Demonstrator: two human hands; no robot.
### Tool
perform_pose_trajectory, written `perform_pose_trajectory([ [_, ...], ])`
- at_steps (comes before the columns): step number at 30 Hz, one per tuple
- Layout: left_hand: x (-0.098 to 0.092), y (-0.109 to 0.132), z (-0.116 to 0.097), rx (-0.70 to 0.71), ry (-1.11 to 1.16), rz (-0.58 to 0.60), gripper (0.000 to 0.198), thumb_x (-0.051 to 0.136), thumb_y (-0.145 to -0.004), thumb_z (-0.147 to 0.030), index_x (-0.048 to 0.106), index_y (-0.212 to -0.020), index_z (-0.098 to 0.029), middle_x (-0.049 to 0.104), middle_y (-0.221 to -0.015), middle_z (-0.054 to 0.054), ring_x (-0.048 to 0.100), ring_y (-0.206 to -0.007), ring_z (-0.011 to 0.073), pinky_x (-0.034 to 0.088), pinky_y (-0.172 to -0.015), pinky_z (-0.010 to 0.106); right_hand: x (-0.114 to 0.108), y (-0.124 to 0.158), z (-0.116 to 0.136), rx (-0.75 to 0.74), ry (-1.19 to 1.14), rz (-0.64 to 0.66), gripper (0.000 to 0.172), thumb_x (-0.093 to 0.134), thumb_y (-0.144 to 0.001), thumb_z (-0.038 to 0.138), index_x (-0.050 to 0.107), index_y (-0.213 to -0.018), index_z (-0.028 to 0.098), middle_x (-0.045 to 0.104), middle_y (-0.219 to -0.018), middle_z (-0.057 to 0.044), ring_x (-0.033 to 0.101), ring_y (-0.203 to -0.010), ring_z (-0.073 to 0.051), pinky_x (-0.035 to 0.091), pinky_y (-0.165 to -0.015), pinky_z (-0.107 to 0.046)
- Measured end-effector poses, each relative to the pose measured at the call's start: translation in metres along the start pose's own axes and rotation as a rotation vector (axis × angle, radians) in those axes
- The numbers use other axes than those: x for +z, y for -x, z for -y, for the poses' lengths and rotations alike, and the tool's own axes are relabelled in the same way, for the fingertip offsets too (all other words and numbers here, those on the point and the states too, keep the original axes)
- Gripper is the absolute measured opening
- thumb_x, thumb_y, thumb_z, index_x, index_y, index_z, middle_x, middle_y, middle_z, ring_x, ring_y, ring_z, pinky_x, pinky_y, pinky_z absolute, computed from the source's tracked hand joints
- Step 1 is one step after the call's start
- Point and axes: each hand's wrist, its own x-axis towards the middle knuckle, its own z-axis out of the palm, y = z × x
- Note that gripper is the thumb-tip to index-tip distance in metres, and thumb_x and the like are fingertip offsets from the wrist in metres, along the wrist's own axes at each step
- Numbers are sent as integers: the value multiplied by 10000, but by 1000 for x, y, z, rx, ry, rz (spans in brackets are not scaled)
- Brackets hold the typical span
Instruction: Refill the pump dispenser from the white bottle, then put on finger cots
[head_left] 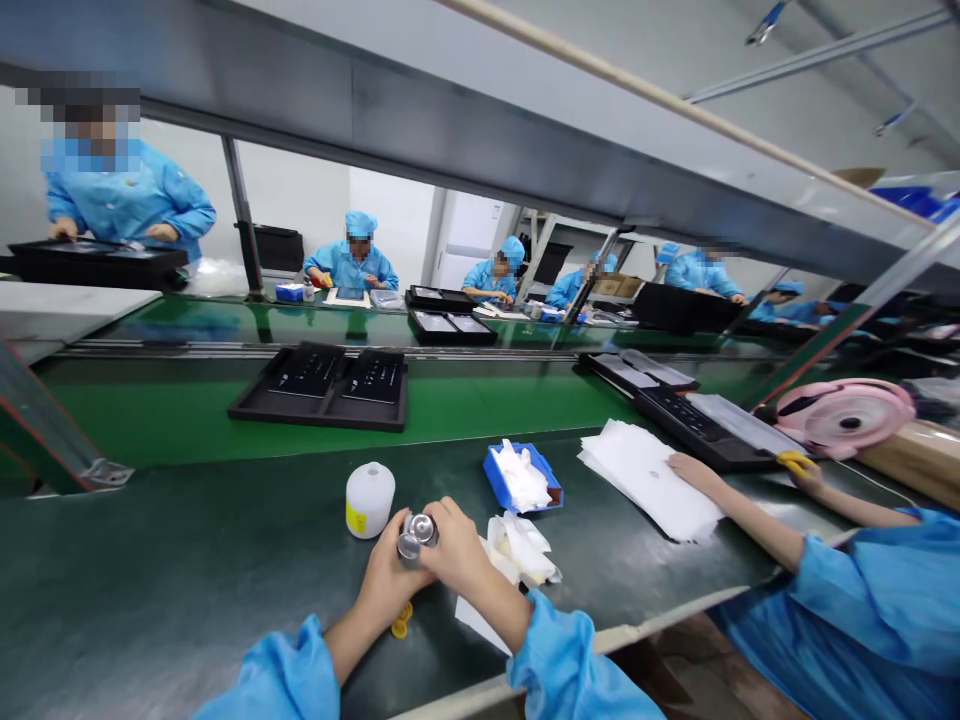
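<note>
Above the dark green bench, my left hand (381,572) and my right hand (461,552) are closed together round a small container with a shiny metal top (422,528). Its round lid (409,545) appears flipped open toward me, and my fingers hide its body. Just left of my hands stands a white plastic bottle (370,497) with a yellow label. Small yellow rubber pieces (402,620) lie beneath my wrists. Crumpled white wipes (523,548) are beside my right hand, with a blue box (555,495) of white tissues behind them.
On the green conveyor (480,390) rests a black tray (319,415) with two black panels. At right, a co-worker's hand (694,472) touches a stack of white sheets (637,470); a pink fan (847,415) stands beyond. Slanted metal posts (52,430) support the overhead shelf.
</note>
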Motion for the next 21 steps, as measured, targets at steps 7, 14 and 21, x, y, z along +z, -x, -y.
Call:
perform_pose_trajectory([
  [7,-4,-2,-10,95,-118,34,366,636,-608,-260,560,-958,-185,593,-832,-56,476,-736,7,360,-706,134,-9,-4,-12,-208,-39,112,213,755,-743,192,599,-888,177,529,-909,-10,552,-817,-167,382,-695,-252],
  [14,-6,-6,-4,91,-160,92,620,589,-599,-270,521,-1214,-241,615,-1158,-11,601,-1049,115,466,-981,249,-4,0,-29,-294,-153,49,795,865,-611,174,492,-1308,258,612,-1140,-11,523,-1076,-243,355,-949,-379],
  [21,-9,-6,-8,86,-182,118,696,595,-585,-271,487,-1271,-227,568,-1274,24,567,-1183,165,444,-1134,358,29,17,-29,-48,-466,-243,801,852,-597,117,472,-1291,238,646,-1120,-23,516,-1145,-268,311,-1060,-428],
])
